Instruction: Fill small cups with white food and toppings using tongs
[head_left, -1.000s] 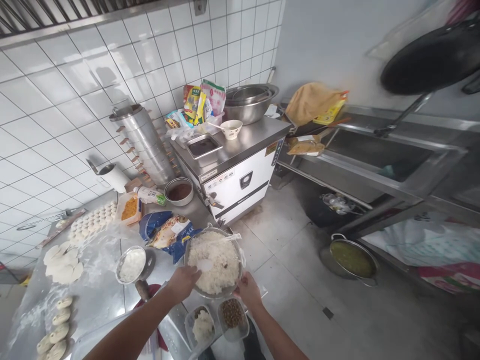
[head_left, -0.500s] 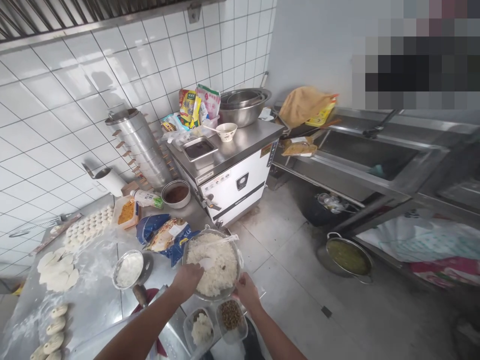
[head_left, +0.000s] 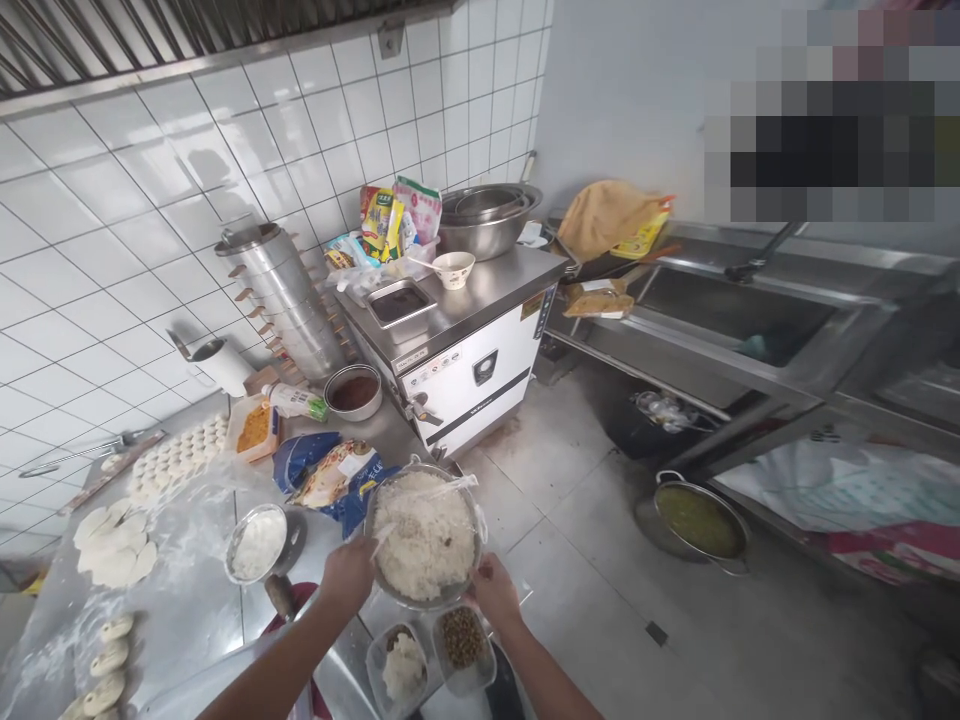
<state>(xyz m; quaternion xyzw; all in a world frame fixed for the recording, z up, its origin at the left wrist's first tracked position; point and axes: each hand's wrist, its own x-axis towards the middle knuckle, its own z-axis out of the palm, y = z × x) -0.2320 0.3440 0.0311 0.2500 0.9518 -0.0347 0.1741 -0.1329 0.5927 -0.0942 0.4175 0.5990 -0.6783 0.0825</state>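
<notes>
A round metal bowl [head_left: 375, 560] heaped with white rice sits at the near edge of the steel counter. My left hand [head_left: 346, 578] is closed on a white spoon [head_left: 381, 538] whose tip rests at the rice's left rim. My right hand [head_left: 491, 592] grips the bowl's near right rim. Below the bowl stand two small plastic tubs: one [head_left: 401, 668] with a lump of rice, one [head_left: 463, 638] with brown beans.
Steel counter [head_left: 195, 600] with dough rounds [head_left: 112, 545], a small bowl of flour [head_left: 259, 543], a blue bag [head_left: 330, 475], and a stack of steamers [head_left: 289, 295]. A white cabinet machine [head_left: 465, 360] stands behind. A pot of green liquid [head_left: 701, 520] sits on the floor by the sink [head_left: 750, 310].
My left hand pulled the spoon back from the middle of the rice to the bowl's left rim. The right hand stayed on the rim.
</notes>
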